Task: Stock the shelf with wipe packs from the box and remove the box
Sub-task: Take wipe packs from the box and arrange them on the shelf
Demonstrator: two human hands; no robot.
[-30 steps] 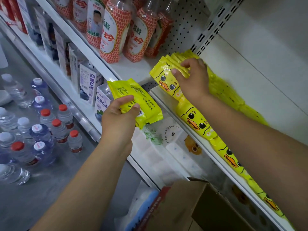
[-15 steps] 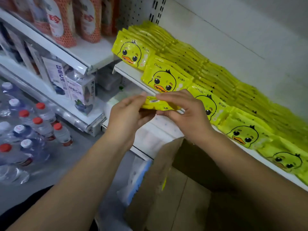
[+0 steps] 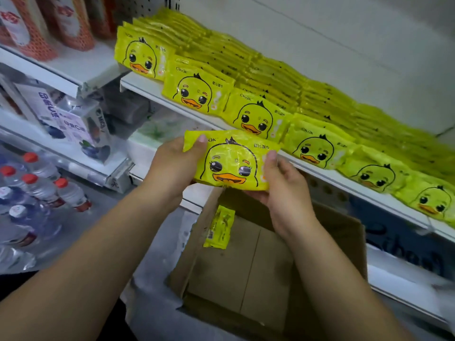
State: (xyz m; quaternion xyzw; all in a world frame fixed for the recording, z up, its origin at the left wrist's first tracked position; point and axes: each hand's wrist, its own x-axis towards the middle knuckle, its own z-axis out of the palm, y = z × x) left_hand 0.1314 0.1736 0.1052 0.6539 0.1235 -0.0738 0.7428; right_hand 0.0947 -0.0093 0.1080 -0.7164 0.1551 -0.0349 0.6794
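Note:
Both hands hold one yellow wipe pack (image 3: 231,161) with a duck face toward me, just in front of the shelf edge (image 3: 152,88). My left hand (image 3: 174,163) pinches its upper left corner, thumb on the front. My right hand (image 3: 283,188) grips its right end, thumb on the front and fingers behind. Rows of the same yellow duck packs (image 3: 248,114) stand along the white shelf. Below my hands sits the open cardboard box (image 3: 246,267); one more yellow pack (image 3: 219,227) leans on edge against its left wall.
Red-patterned bottles (image 3: 69,23) stand on the higher shelf at upper left. Purple-and-white cartons (image 3: 73,121) fill a lower shelf at left. Several small water bottles (image 3: 34,190) with red and white caps stand on the floor at left. Blue-and-white goods (image 3: 394,244) lie under the wipes shelf.
My right hand left the packs on the shelf and joined my left hand on the pack. That pack has turned from edge-on to face me. My view has dropped toward the box.

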